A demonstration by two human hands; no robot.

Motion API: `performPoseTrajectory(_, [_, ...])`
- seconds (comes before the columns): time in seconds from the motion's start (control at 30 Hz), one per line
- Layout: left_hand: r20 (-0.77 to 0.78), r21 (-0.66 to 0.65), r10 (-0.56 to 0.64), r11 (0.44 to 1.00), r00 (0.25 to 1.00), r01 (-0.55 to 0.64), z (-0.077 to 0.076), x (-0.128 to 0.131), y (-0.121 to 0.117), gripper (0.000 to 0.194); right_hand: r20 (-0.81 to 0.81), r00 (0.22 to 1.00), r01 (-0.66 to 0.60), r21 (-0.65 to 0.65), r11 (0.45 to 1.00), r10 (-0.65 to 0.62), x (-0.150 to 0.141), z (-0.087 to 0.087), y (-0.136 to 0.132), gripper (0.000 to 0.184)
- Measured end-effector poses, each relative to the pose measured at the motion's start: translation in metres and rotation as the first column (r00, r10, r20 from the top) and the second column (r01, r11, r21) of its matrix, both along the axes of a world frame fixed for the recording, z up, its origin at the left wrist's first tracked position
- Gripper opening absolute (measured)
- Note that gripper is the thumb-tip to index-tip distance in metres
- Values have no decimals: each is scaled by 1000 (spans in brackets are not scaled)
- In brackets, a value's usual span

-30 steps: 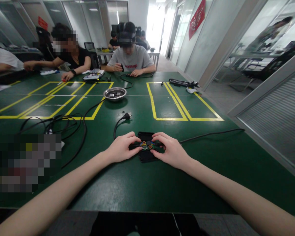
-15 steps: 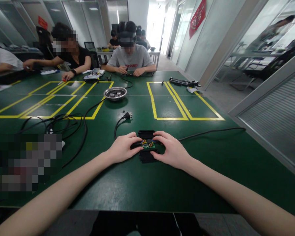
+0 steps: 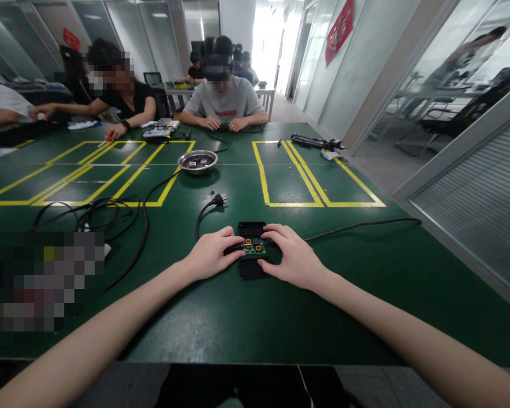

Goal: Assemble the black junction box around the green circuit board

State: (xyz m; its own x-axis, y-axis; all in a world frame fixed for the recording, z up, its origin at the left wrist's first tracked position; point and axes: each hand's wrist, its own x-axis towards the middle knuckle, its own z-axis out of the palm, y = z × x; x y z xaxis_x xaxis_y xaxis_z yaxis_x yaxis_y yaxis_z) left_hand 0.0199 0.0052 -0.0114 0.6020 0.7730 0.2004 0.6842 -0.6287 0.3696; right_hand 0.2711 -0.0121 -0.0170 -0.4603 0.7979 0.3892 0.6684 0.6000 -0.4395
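Note:
A small green circuit board (image 3: 255,248) with two copper-coloured coils lies between my hands, a black cable at each end. My left hand (image 3: 208,253) pinches the board's left end, thumb below and fingers above. On the right, my right hand (image 3: 295,256) curves around the other end. Its thumb touches the lower black plastic case half (image 3: 250,269), and its fingertips reach the upper case half (image 3: 251,228) and the board's corner. Both case halves lie open on the table, one on either side of the board. The fingertips hide the cable joints.
A black plug (image 3: 216,200) lies beyond my left hand, and a cable (image 3: 365,222) runs off right. Further out are a metal bowl (image 3: 198,162) of small parts, coiled cables (image 3: 97,212) and a black tool (image 3: 317,141). Co-workers sit across the green table (image 3: 195,334).
My hands stay nearly in place around the board. The lower case half appears slightly further from the board. Across the table, a co-worker's hands have shifted a little.

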Motion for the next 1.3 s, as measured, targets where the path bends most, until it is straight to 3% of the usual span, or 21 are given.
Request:
performPoseTrajectory(0.37, [25, 10, -1, 1000, 1000, 1, -1, -2, 2, 27, -34, 999, -20, -2, 1000, 20, 1, 2, -2, 35])
performPoseTrajectory(0.47, [24, 11, 11, 1000, 1000, -11, 0, -3, 3, 29, -70, 997, -16, -17, 1000, 15, 7, 4, 1, 28])
performPoseTrajectory(0.6, [51, 2, 7, 1000, 999, -7, 3, -7, 4, 25, 8, 1000, -14, -54, 998, 14, 21, 6, 12, 6])
performPoseTrajectory(0.8, [160, 32, -42, 999, 986, 38, 12, -16, 3, 24, 36, 998, -46, 0, 999, 46, 34, 12, 19, 28])
performPoseTrajectory(1.0, [186, 128, -70, 991, 980, 46, 22, -19, -1, 47, -1, 993, -118, 117, 986, 119, 36, 22, 13, 37])
performPoseTrajectory(1.17, [113, -11, -173, 984, 978, 175, 28, -18, -8, 47, 39, 963, -268, 121, 956, 265, 36, 23, 9, 35])
performPoseTrajectory(1.3, [78, -84, -174, 980, 982, 180, 25, -17, -8, 46, 68, 955, -294, 90, 952, 288, 34, 19, 10, 34])
